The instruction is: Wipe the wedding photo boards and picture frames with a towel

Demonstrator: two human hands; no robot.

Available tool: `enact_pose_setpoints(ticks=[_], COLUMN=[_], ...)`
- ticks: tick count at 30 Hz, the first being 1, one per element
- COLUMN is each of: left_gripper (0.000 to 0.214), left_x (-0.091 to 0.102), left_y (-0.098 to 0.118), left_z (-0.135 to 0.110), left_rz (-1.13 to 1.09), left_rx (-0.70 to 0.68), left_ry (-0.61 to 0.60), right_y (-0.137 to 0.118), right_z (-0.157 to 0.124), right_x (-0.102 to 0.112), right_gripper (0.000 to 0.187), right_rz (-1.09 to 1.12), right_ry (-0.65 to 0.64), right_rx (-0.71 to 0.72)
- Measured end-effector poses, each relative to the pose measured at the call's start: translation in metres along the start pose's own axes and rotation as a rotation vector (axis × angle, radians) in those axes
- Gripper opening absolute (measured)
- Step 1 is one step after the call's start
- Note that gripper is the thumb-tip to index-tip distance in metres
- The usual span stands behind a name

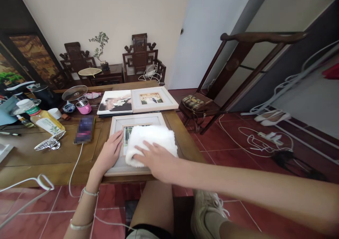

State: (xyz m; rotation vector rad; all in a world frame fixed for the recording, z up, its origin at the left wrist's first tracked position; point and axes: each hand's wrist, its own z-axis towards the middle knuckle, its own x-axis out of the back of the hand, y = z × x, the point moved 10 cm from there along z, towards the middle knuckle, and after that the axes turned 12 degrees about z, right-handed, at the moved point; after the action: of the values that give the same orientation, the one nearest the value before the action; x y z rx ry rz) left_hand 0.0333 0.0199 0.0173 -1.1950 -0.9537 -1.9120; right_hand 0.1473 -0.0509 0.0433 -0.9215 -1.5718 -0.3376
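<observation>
A pale wooden picture frame [116, 123] lies flat near the front edge of the table, with a photo [127, 137] partly showing inside. My left hand [112, 149] rests on the frame's left side, fingers stretched out and close together. Over the picture sits a folded, fluffy white towel [150, 134], hiding much of the photo. My right hand [160, 161] reaches in from the right and presses on this towel, its fingers spread across the lower part and gripping it against the frame. Behind lie a second white frame [169, 98] and a photo panel [116, 103].
On the wooden table [99, 161], left, are a phone [84, 130] with a white cable, a hair claw [50, 143], a yellow-liquid bottle [45, 118] and a pink cup [83, 107]. A chair [233, 58] holding a plaid bag [194, 101] stands right. Cables [265, 141] lie on red tiles.
</observation>
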Motion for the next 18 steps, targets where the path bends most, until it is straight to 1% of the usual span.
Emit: enact_pose_setpoints(ticks=[2,4,6,7,9,11,13,15,18], left_gripper=[0.045,0.045,0.046,0.046,0.046,0.045,0.045,0.045,0.045], left_x=[0.0,0.0,0.0,0.0,0.0,0.001,0.001,0.0,0.0], left_y=[0.0,0.0,0.001,0.001,0.001,0.002,0.001,-0.001,0.0], left_z=[0.0,0.0,0.001,0.001,0.001,0.001,0.001,0.0,0.0], left_rz=[0.0,0.003,0.009,0.011,0.012,0.008,0.002,0.001,-0.001], left_rx=[-0.002,0.001,0.008,0.012,0.011,0.0,-0.007,-0.003,-0.001], left_ry=[0.001,-0.006,-0.022,-0.03,-0.03,-0.011,0.008,0.013,0.009], right_y=[0.029,0.06,0.083,0.09,0.093,0.083,0.062,0.034,-0.012], right_z=[0.016,0.03,0.04,0.043,0.045,0.041,0.031,0.017,-0.003], right_x=[0.005,0.015,0.026,0.03,0.033,0.029,0.022,0.015,0.008], right_gripper=[0.072,0.074,0.076,0.076,0.075,0.074,0.073,0.072,0.067], right_rz=[-0.059,-0.11,-0.152,-0.164,-0.163,-0.133,-0.089,-0.034,0.067], right_ry=[0.08,0.145,0.189,0.203,0.202,0.161,0.098,0.029,-0.09], right_rx=[-0.019,-0.049,-0.062,-0.059,-0.046,-0.054,-0.085,-0.097,-0.029])
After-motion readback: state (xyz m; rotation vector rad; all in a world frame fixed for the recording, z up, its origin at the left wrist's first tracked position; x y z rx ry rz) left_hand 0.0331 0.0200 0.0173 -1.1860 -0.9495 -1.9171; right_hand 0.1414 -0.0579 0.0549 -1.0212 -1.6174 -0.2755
